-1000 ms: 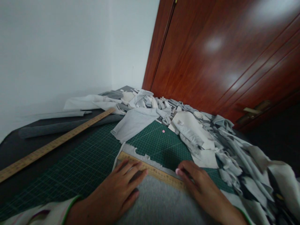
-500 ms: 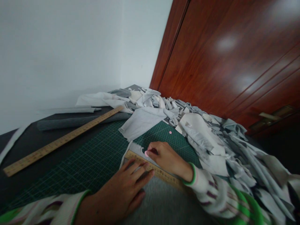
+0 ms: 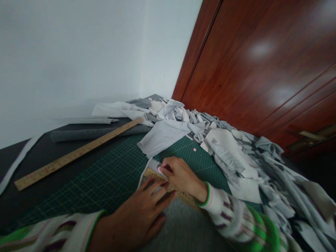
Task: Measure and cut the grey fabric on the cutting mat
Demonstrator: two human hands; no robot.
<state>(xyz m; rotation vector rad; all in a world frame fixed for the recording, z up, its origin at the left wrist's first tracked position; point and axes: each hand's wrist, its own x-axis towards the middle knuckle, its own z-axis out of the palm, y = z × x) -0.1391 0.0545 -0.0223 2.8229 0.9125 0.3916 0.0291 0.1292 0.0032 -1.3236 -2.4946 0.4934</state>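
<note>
The left hand is lying flat, fingers spread and gripping nothing, its fingertips resting across the ruler. The right hand is pinching a pink disc, thumb and finger together on it.

The ruler is lying on the grey cloth, its long axis slanting from the far left to the near right. The disc is sitting just beyond the ruler's far edge, close to its left end, over a narrow strip of cloth; whether it is touching that strip, I cannot tell. The right hand, being the nearer one to that edge, is reaching over the ruler's right part, while the left hand is covering its middle from the near side.

Under the cloth a green mat is spreading over the table. A second disc is lying on the mat beyond the right hand, a second ruler is slanting away at the left, and scraps are heaping up at the right.
</note>
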